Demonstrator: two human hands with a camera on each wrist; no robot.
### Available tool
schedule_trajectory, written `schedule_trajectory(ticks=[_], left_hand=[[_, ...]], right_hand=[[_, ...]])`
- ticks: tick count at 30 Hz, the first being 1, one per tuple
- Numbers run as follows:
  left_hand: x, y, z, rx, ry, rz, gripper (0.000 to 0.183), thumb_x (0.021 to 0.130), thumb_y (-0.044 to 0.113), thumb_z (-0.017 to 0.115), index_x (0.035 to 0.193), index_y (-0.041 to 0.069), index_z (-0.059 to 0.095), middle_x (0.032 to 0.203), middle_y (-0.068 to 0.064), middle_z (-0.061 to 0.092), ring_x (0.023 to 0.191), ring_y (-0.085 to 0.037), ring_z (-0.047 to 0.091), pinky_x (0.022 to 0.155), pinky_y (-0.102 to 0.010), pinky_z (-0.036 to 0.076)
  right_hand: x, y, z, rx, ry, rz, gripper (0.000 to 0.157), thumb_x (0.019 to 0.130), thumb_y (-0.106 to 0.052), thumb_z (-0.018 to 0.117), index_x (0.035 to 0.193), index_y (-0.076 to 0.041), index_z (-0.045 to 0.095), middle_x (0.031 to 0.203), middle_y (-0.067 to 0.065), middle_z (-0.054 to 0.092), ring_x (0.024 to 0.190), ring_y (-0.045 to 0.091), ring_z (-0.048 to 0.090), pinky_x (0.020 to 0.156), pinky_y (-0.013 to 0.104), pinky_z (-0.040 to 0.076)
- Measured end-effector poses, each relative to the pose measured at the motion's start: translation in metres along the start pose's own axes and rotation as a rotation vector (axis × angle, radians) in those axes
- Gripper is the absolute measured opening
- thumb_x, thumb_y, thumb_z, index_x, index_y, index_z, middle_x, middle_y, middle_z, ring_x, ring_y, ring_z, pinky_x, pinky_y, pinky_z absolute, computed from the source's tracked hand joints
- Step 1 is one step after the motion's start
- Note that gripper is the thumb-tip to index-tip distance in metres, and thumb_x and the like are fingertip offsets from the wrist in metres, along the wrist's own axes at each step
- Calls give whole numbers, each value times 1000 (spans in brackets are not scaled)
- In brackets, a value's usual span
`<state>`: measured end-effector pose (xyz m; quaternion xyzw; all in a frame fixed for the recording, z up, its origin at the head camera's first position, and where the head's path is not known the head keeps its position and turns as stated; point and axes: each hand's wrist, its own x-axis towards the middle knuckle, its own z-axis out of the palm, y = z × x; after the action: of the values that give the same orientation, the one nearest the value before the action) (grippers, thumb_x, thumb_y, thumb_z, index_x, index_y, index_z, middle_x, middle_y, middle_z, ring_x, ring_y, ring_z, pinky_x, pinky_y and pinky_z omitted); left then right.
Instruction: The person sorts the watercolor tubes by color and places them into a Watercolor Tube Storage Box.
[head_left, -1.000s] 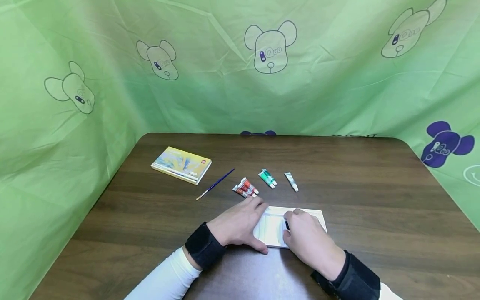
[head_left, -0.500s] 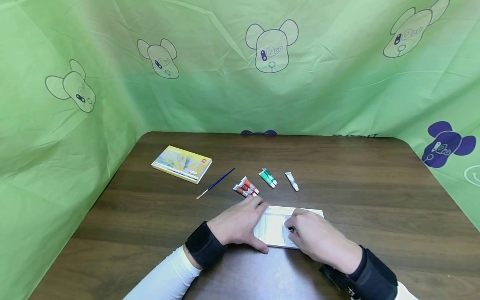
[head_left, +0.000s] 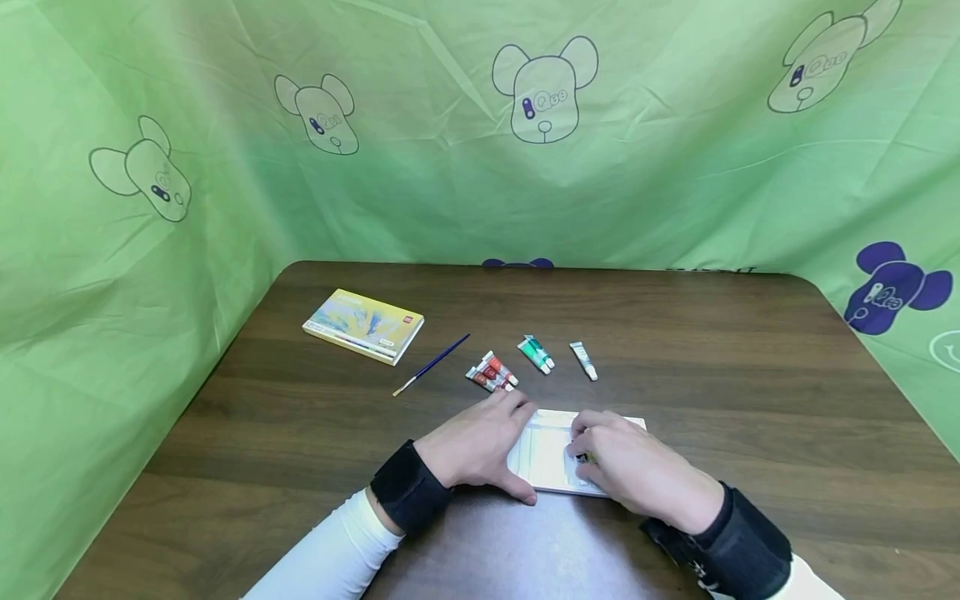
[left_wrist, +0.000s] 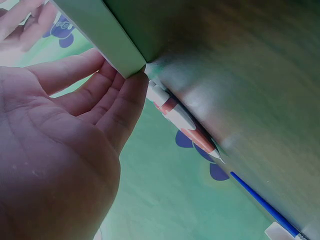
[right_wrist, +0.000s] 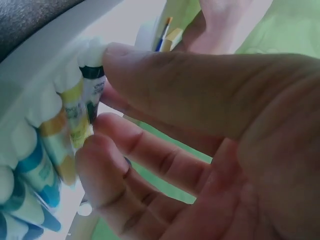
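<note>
A shallow white tray (head_left: 546, 457) lies on the table in front of the person. My left hand (head_left: 480, 446) grips its left end, thumb at the near edge and fingers at the far edge; the left wrist view shows fingertips against the tray's corner (left_wrist: 122, 62). Over the tray's right part, my right hand (head_left: 630, 462) pinches a paint tube (right_wrist: 93, 85) with a black band and white cap. Beside that tube, in the right wrist view, lie a yellow-banded tube (right_wrist: 72, 95), an ochre tube (right_wrist: 57, 142) and several blue and teal ones in a row.
Beyond the tray lie red paint tubes (head_left: 492, 372), green tubes (head_left: 536, 355) and a single pale tube (head_left: 582, 362). A blue paintbrush (head_left: 432, 364) and a yellow box (head_left: 363, 327) are farther left. Green printed cloth (head_left: 420, 200) hangs behind the table.
My right hand has shifted slightly to the right over the tray, mostly in the first half second. My left hand keeps its place on the tray.
</note>
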<state>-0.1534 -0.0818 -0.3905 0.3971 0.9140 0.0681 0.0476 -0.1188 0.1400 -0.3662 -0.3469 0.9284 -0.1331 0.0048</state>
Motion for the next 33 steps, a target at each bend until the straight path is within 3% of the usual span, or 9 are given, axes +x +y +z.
schedule_trajectory(ticks=[6,12,22,33], left_hand=[[1,0,1,-4,0,-2,106,61,73,68,139,6,45,128,-4,48,116,-15,43,101,-26,37],[1,1,0,-21,-17,-13,106,62,73,68,141,6,44,130,-4,47,117,-15,42,102,-26,37],[1,0,0,-17,-17,-10,106,61,72,68,141,6,44,130,-4,47,117,-15,42,102,-26,37],[1,0,0,-27,-38,-18,106,63,74,66,141,6,43,131,-4,47,117,-14,42,102,-26,38]], right_hand=[[5,3,3,21,-6,-46,17,76,-7,67,68,-22,64,90,-5,50,77,9,49,67,27,45],[3,7,4,51,-36,-4,4,78,-13,71,78,-16,73,96,-4,53,81,10,52,72,28,48],[2,13,3,92,-25,-42,7,79,-16,70,84,-18,74,99,-5,55,84,10,54,73,29,49],[1,19,-2,136,-51,-14,12,82,-17,69,94,-19,73,100,-9,57,86,11,55,75,31,48]])
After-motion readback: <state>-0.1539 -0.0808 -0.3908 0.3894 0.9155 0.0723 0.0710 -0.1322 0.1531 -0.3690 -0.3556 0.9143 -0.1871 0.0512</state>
